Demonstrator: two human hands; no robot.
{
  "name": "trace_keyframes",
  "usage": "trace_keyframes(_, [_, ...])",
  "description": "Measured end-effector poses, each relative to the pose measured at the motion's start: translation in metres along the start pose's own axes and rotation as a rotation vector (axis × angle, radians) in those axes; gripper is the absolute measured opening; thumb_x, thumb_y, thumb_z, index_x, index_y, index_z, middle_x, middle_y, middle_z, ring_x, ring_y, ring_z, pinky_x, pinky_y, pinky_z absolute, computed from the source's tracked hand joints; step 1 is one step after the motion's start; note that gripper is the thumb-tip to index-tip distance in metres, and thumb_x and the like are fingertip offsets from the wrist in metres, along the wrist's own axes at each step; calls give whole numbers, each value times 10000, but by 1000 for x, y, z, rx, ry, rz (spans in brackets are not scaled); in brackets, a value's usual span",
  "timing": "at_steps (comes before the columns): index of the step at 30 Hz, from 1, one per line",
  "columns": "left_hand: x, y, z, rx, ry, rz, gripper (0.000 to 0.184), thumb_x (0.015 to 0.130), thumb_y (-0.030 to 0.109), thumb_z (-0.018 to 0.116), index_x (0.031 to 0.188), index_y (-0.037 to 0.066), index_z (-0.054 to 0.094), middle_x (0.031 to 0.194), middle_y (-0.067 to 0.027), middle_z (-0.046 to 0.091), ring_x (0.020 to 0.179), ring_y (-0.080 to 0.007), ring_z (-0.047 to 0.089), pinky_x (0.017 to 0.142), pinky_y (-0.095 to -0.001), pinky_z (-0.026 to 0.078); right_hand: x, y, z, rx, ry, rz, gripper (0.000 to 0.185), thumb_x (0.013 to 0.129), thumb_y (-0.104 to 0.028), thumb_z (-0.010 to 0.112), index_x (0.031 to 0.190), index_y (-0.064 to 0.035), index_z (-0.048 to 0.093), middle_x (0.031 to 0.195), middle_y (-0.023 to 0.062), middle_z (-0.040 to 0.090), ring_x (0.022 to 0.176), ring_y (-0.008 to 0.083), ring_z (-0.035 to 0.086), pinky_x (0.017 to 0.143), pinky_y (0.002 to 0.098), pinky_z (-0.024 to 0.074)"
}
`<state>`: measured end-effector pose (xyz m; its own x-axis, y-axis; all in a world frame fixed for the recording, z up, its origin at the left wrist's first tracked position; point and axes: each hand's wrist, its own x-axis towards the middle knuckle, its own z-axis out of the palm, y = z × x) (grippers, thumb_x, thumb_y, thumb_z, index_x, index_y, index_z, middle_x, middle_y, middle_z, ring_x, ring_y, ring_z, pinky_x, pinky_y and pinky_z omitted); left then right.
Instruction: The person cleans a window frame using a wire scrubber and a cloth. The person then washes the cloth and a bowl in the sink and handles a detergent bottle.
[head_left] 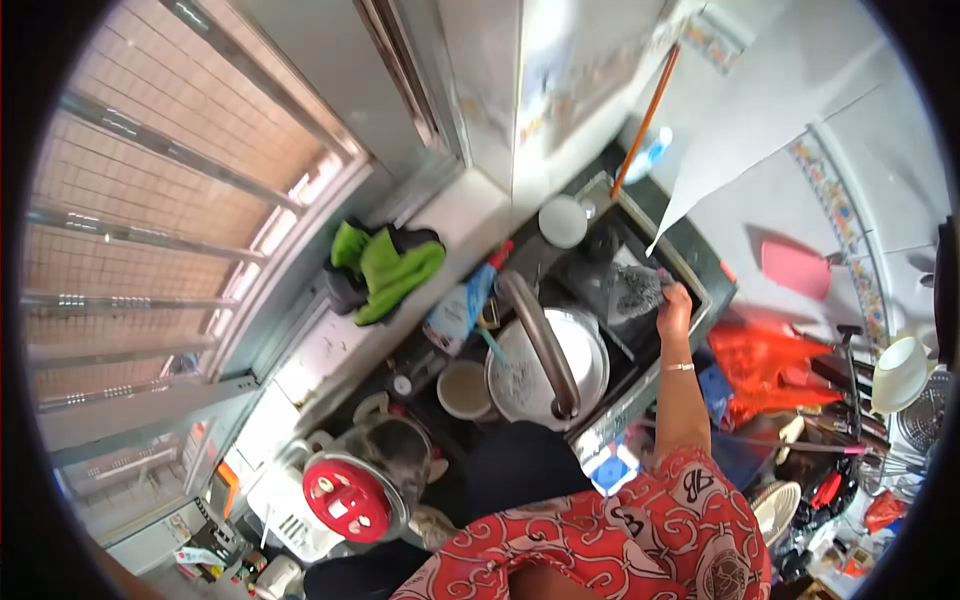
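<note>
Grey textured item (636, 292), seen from above in the dark sink (643, 345). Its surface is rough and mottled, dark grey flecked with paler tones, and resembles coarse mesh or matted fibre; the material cannot be determined at this scale. The outline is irregular and soft-edged, roughly as broad as it is long. The right hand (675, 308) is at its outer end, with curled fingers meeting a small purplish patch at the edge; whether this patch belongs to the item, and how firmly the fingers close, cannot be made out. The body of the item extends inward from the hand, near but apart from the round metal pan (585, 350).
</note>
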<state>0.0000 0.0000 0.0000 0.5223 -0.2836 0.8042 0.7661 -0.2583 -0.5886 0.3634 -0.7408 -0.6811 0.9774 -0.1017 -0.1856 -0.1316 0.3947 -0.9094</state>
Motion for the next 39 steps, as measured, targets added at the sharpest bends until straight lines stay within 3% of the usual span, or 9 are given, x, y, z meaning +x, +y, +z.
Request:
trace_keyframes(7, [-4, 22, -12, -207, 4, -152, 720, 879, 603, 235, 988, 26, 651, 1356, -372, 198, 1190, -559, 287, 915, -657, 278, -21, -102, 182, 501, -253, 106, 413, 760, -152, 428, 1118, 35, 512, 1033, 164, 603, 951, 275, 582, 858, 360, 460])
trace_keyframes(17, [-14, 10, -13, -198, 46, -155, 541, 895, 481, 342, 966, 30, 632, 1350, -380, 199, 1205, -549, 263, 900, -664, 276, -39, -180, 251, 418, -179, 26, 348, 887, -217, 467, 1116, 30, 552, 1023, 105, 614, 876, 197, 595, 802, 294, 459])
trace_keyframes(19, [-3, 24, -15, -216, 60, -137, 505, 898, 457, 364, 961, 31, 628, 1349, -382, 199, 1208, -547, 258, 897, -665, 276, -37, -178, 222, -161, -21, -124, 210, 887, -217, 481, 863, -43, 595, 753, 1, 559, 663, 114, 512, 592, 261, 415])
trace_keyframes(21, [1, 29, -14, -214, 78, -127, 470, 901, 433, 385, 957, 32, 624, 1348, -383, 199, 1211, -545, 253, 893, -666, 275, -35, -182, 204, -208, -249, -204, 177, 862, -183, 515, 744, -63, 571, 680, -36, 506, 621, 69, 443, 542, 231, 342])
trace_keyframes(24, [1, 26, -15, -238, 79, -93, 432, 892, 438, 431, 959, 63, 634, 1330, -391, 223, 1185, -552, 289, 887, -662, 282, -21, -176, 197, -444, -113, -185, 131, 802, -68, 529, 672, -58, 539, 645, -47, 490, 596, 63, 424, 549, 205, 328])
trace_keyframes(27, [2, 30, -15, -234, 97, -94, 431, 893, 435, 437, 969, 59, 634, 1330, -393, 218, 1179, -554, 296, 889, -663, 279, -44, -199, 222, -10, -276, -29, 42, 754, -27, 557, 737, -57, 582, 699, -38, 542, 646, 69, 487, 599, 216, 392])
trace_keyframes(31, [3, 42, -24, -285, 86, -145, 453, 898, 444, 408, 964, 59, 638, 1327, -391, 231, 1197, -556, 273, 916, -637, 283, -57, -184, 240, -314, -430, 80, 55, 740, -23, 571, 781, -50, 595, 742, -25, 576, 699, 85, 526, 679, 235, 420])
trace_keyframes(34, [-11, 30, -13, -287, 23, -152, 446, 900, 432, 415, 979, 49, 630, 1308, -370, 265, 1181, -528, 301, 911, -605, 297, -74, -187, 306, -315, -630, -17, 97, 744, -54, 603, 839, -40, 589, 800, -11, 547, 786, 84, 491, 731, 239, 389])
trace_keyframes(39, [-39, 0, 21, -293, -83, -152, 436, 903, 411, 425, 1005, 33, 616, 1275, -335, 322, 1155, -482, 349, 903, -553, 321, -86, -225, 462, -319, -436, -697, 97, 756, -51, 590, 718, -48, 500, 679, 14, 474, 637, 115, 447, 577, 265, 387])
